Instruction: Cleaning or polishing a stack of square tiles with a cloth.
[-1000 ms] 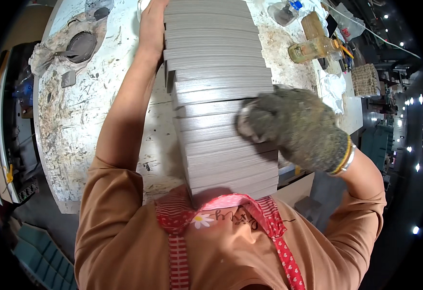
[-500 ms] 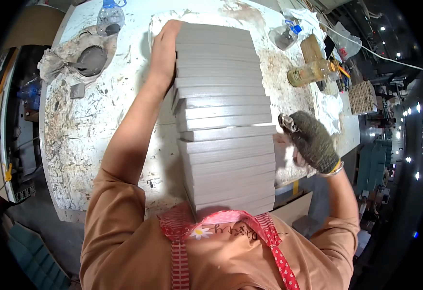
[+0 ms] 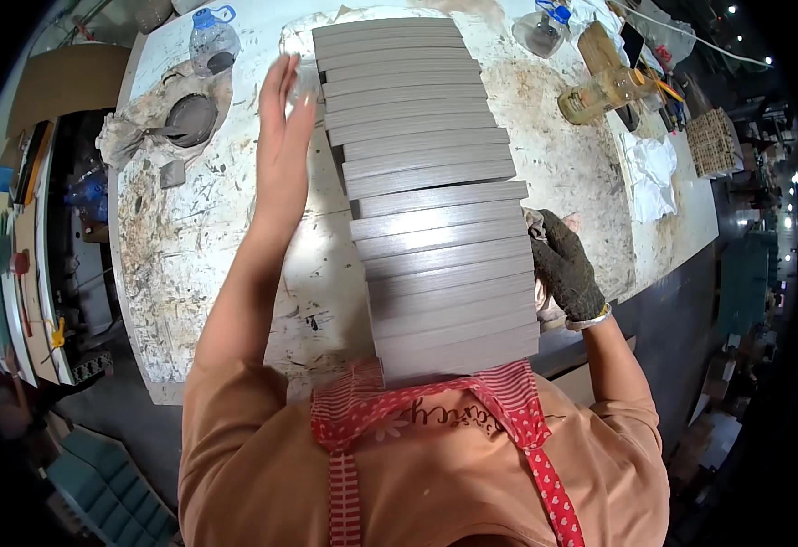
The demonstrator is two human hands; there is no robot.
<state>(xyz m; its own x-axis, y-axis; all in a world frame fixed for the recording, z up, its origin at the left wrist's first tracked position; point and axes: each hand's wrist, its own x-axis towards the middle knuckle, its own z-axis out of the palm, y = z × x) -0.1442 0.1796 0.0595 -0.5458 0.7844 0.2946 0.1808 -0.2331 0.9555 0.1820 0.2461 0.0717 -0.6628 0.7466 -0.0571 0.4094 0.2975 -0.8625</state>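
A long row of grey, faintly grained flat boards or boxes (image 3: 435, 219) runs from my chest to the far side of the table, their narrow edges facing up and their ends uneven. Beside its far left side is my left hand (image 3: 287, 137), bare, with its fingers stretched out and a small gap between it and the row. My right hand (image 3: 565, 269) wears a dark knitted glove and is at the row's right side, its fingers closed around a crumpled pale cloth (image 3: 535, 223). The row partly hides the cloth and those fingertips.
The row lies on a stained white table (image 3: 226, 237). At the far left are a dish of grey paste (image 3: 191, 120), a small grey block (image 3: 172, 174) and a blue-capped jug (image 3: 213, 41). To the right are a yellowish bottle (image 3: 599, 94), white paper (image 3: 651, 173) and a wicker basket (image 3: 716, 143).
My left hand has come off the far left side of the row and moved nearer. My gloved right hand has moved left, up against the row's right side. The whole view has shifted slightly.
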